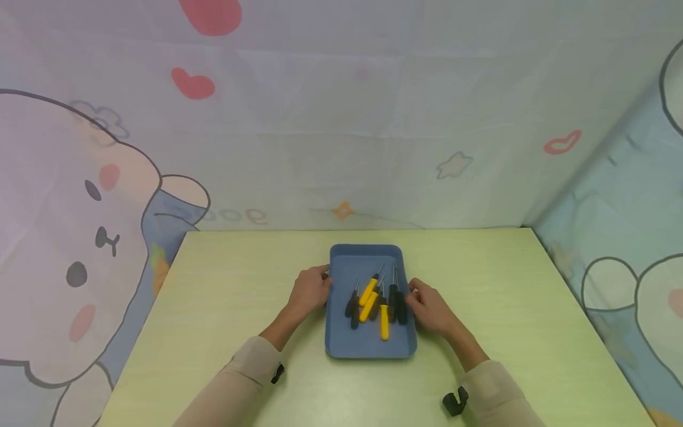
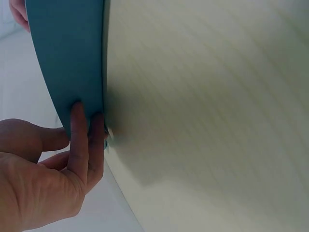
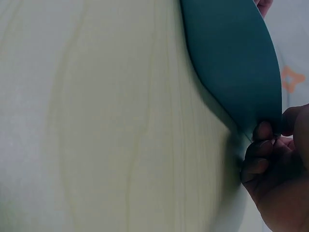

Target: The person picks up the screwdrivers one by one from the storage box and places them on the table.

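Note:
A blue rectangular tray (image 1: 370, 349) lies lengthwise on the table between both hands. Several screwdrivers are heaped in it, some with yellow handles, such as one yellow screwdriver (image 1: 384, 323), others dark, such as a black screwdriver (image 1: 402, 308). My left hand (image 1: 311, 290) holds the tray's left side, its thumb at the rim and fingers against the outer wall (image 2: 67, 58). On the opposite side my right hand (image 1: 429, 306) pinches the rim, with curled fingers (image 3: 260, 147) under the thumb along the outer wall.
The pale wood-grain table (image 1: 240, 261) ends at a printed cloth backdrop (image 1: 320, 148) behind and at the right. Black wrist-worn gear (image 1: 455, 402) shows beside the right sleeve, with a smaller black piece (image 1: 278, 373) at the left cuff.

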Available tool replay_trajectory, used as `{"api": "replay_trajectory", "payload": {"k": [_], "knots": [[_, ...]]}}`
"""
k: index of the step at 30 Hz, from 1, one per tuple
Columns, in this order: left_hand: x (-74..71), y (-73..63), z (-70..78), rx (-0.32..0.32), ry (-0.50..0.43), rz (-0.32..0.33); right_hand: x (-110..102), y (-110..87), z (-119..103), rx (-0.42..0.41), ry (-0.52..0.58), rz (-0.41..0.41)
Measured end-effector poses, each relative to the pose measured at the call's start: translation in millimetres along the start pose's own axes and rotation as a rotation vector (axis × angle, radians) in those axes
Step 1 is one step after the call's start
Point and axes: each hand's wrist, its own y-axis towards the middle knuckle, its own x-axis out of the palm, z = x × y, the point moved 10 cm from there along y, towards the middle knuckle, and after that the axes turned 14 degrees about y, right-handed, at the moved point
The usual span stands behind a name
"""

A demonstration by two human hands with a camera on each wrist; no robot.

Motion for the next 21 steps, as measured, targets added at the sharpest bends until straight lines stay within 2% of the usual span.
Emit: {"api": "replay_trajectory", "payload": {"k": [5, 13, 21], "knots": [[2.4, 2.8, 0.0, 0.011, 0.004, -0.001, 0.5, 0.6, 2.4, 0.015, 0.017, -0.014], [2.2, -0.5, 1.2, 0.013, 0.014, -0.017, 4.9, 2.4, 10.5, 0.056, 0.019, -0.056], [1.0, 1.1, -7.1, 0.02, -0.057, -0.058, 6.2, 4.6, 10.7, 0.058, 0.079, -0.076]]}}
